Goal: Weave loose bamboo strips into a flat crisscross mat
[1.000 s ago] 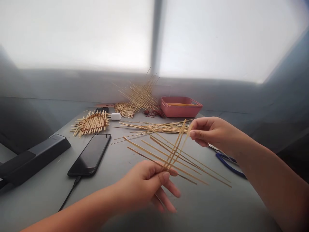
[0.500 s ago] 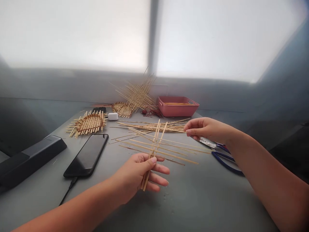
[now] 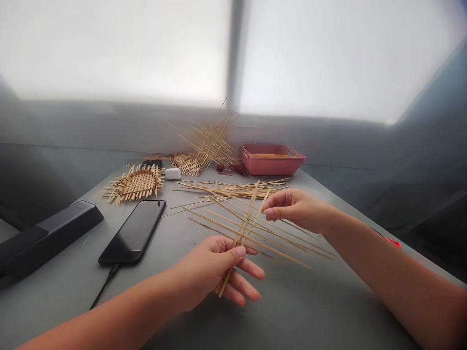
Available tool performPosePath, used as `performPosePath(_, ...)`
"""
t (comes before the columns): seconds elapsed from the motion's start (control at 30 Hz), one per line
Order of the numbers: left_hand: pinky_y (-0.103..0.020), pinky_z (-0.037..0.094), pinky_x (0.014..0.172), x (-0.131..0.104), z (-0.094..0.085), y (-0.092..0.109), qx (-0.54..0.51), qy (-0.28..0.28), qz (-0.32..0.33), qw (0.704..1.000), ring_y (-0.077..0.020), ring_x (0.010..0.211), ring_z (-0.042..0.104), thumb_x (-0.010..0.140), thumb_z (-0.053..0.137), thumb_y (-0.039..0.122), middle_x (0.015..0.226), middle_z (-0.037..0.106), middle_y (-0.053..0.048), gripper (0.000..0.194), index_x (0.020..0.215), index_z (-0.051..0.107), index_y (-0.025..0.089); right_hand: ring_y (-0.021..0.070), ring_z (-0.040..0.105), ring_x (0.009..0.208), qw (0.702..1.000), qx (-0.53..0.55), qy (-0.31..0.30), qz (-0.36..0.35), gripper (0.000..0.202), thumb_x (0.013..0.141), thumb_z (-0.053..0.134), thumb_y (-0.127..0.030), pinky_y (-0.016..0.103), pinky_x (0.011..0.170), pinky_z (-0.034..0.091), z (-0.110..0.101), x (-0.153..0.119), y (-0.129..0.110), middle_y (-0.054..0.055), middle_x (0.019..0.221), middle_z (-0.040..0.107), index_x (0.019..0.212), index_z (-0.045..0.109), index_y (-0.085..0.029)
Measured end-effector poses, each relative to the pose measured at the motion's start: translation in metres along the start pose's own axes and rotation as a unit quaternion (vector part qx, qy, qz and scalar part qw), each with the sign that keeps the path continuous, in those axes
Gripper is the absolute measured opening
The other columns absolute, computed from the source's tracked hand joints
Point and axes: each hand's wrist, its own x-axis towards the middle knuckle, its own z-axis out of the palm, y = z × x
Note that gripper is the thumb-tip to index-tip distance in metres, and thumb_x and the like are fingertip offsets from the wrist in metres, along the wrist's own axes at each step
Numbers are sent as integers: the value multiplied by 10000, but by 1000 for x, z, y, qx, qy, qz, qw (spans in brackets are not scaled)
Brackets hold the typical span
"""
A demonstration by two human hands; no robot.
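Overall, grey table [image 3: 292,311], bright panels [image 3: 116,53].

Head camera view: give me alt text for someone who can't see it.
Left hand pinching a loose lattice of thin strips, right hand at one strip, above a gray table; beyond, more strips, woven pieces, pink basket.

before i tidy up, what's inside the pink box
A yellowish strip-like thing shows inside the pink box; its near wall hides whatever lies lower.
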Motion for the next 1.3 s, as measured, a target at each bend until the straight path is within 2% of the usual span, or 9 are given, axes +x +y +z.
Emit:
performPosePath(0.33,-198,520,485,2,-2,-1,4,9,-9,1000,-135,576,696,886,567,320,875,727,-97,250,1030,592,117,137,569,722,1000,21,5,6,182,665,803,-365,278,712,454,11,-1,3,-7,737,658,753,727,-224)
performPosePath(0.67,-197,534,512,3,-6,1,13,8,-5,1000,-124,587,699,920,530,294,885,735,-93,221,1026,609,116,127,538,740,999,-18,-50,4,237,753,729,-415,277,730,438,3,-4,-2,-12,772,633,859,700,-204)
performPosePath(0.9,-261,560,656,2,0,-2,17,32,-23,999,-151,705,709,863,625,354,931,727,-120,303,1033,593,104,196,604,892,977,-187,-93,35,363,784,663,-444,320,773,475,9,-4,0,39,970,667,1059,626,-210)
performPosePath(1.03,-308,548,753,-6,9,2,64,22,-45,997,-188,790,712,799,628,562,926,720,-118,489,1026,576,133,217,616,938,955,-274,-112,33,345,781,648,-402,316,780,480,9,1,4,46,1029,679,1070,640,-213)
performPosePath(1.1,-317,543,748,-14,12,5,132,24,-73,988,-195,796,706,789,568,648,928,715,-109,529,964,577,149,216,620,936,946,-302,-115,28,340,788,632,-378,311,775,482,8,3,4,49,1039,683,1083,643,-210)
performPosePath(1.17,-302,527,672,-24,15,7,280,44,-81,956,-185,730,685,835,482,649,856,706,-82,500,842,585,161,211,626,919,938,-326,-119,19,328,796,616,-361,305,764,485,8,5,3,49,1027,688,1087,645,-212)
performPosePath(1.2,-292,502,613,-28,15,7,385,67,-60,919,-178,662,657,867,451,612,767,688,-56,471,777,581,169,209,629,911,934,-335,-121,13,319,799,610,-353,302,758,487,8,6,3,47,1020,691,1084,646,-215)
performPosePath(1.23,-285,465,570,-32,15,8,497,99,-13,862,-171,605,616,900,419,555,673,650,-35,452,707,571,176,207,632,906,931,-343,-124,7,308,801,605,-344,300,754,489,9,7,3,44,1016,693,1080,646,-220)
performPosePath(1.3,-291,414,555,-36,13,7,667,146,123,720,-172,576,554,934,393,398,599,587,-18,389,650,553,185,209,632,913,925,-359,-127,-7,285,802,599,-318,304,760,492,13,8,3,42,1028,692,1067,648,-226)
